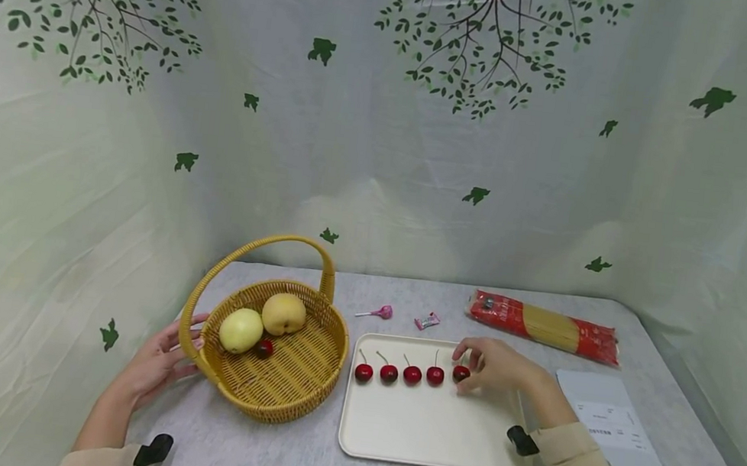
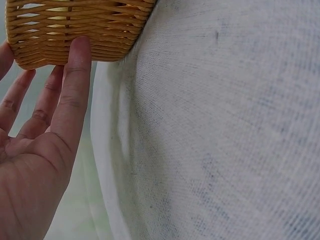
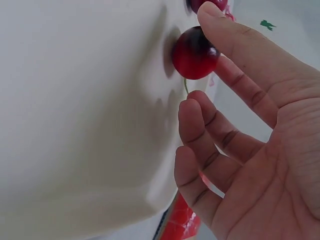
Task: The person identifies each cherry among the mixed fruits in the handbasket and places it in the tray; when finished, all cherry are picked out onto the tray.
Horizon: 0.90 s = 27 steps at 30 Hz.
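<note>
Five red cherries lie in a row on a cream tray [image 1: 427,431]. My right hand [image 1: 477,366] hovers over the rightmost cherry [image 1: 461,373]. In the right wrist view one fingertip [image 3: 212,17] touches that cherry [image 3: 192,52], which sits on the tray [image 3: 75,100]; the other fingers are loosely bent just beside its stem. My left hand [image 1: 158,362] lies with straight fingers against the left wall of a woven basket [image 1: 334,336]; the left wrist view shows those fingers [image 2: 72,85] on the basket [image 2: 75,25]. In the basket lie two yellow pears [image 1: 241,330] and one cherry [image 1: 265,347].
Behind the tray lie a pink lollipop [image 1: 378,312], a wrapped candy [image 1: 427,321] and a red packet of spaghetti [image 1: 543,326]. A printed sheet of paper [image 1: 610,425] lies to the right of the tray. Leaf-patterned cloth walls enclose the table.
</note>
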Available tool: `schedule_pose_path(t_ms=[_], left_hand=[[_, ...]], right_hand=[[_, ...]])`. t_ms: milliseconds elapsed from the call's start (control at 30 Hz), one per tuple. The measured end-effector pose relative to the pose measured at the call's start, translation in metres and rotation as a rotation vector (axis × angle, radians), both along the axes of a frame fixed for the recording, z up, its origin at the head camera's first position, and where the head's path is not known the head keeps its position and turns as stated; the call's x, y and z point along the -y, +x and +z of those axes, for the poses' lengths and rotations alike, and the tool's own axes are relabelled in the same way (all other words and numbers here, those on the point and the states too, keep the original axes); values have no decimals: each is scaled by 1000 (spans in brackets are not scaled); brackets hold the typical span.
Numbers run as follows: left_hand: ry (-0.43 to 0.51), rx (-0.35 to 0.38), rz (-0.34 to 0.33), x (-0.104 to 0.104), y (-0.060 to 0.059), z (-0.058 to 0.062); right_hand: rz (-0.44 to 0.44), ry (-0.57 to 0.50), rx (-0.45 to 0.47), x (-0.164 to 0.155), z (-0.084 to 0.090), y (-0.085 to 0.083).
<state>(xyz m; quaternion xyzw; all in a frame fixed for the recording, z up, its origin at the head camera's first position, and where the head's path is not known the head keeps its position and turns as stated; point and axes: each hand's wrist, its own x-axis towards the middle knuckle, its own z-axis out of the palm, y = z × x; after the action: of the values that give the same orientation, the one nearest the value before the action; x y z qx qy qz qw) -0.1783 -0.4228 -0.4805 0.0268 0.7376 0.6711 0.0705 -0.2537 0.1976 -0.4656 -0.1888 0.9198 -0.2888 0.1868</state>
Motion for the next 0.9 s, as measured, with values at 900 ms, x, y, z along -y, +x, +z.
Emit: schedule_pose_path(t_ms=[900], left_hand=[[6,-12,-3,-1,2,-1]], right_hand=[[6,-44,27,3,13,1]])
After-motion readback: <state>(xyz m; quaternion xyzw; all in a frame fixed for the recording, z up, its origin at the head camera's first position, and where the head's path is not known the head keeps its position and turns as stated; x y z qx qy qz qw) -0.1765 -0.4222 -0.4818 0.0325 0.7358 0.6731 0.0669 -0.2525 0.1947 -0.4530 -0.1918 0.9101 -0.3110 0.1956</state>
